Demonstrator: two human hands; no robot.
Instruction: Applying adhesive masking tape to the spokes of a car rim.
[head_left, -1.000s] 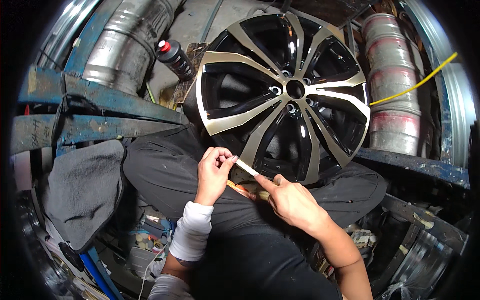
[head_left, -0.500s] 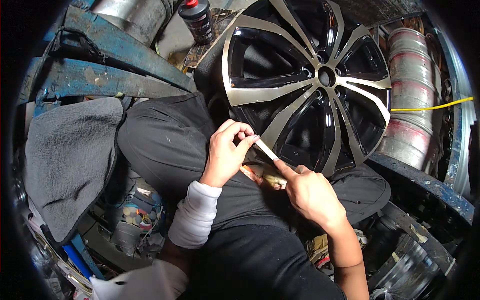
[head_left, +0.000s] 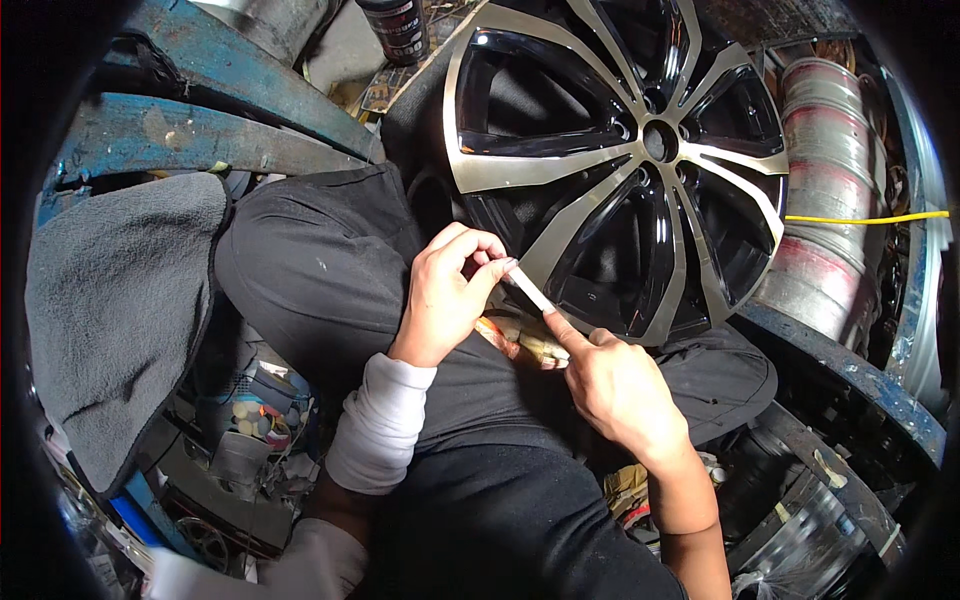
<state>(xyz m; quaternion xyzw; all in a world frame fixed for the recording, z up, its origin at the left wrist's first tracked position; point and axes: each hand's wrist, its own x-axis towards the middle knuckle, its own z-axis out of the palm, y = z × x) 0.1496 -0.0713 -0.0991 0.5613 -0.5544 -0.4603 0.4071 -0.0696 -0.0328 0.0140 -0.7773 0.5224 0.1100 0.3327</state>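
Note:
A thin, flat, pale strip [head_left: 530, 287] stretches at a slant between my two hands, just in front of a black and silver car wheel rim [head_left: 600, 160]. My left hand [head_left: 445, 295] pinches its upper end between thumb and fingertips. At the lower end, the index finger of my right hand [head_left: 625, 390] is pressed to the strip, the other fingers curled; its thumb is hidden. Below the strip, over my lap, is an orange and pale yellowish object [head_left: 525, 345] whose kind I cannot make out.
A grey cloth [head_left: 120, 300] hangs at the left below blue metal bars [head_left: 220, 135]. Behind stands a dark bottle [head_left: 400, 30]. Ribbed metal cylinders [head_left: 825, 190] line the right, with a yellow cord [head_left: 865, 217] across them. Cluttered tubs [head_left: 265, 400] sit lower left.
The whole view has shifted slightly, carrying the cloth and bottle toward the left and upper edges. Both hands keep their hold on the strip, at nearly the same slant.

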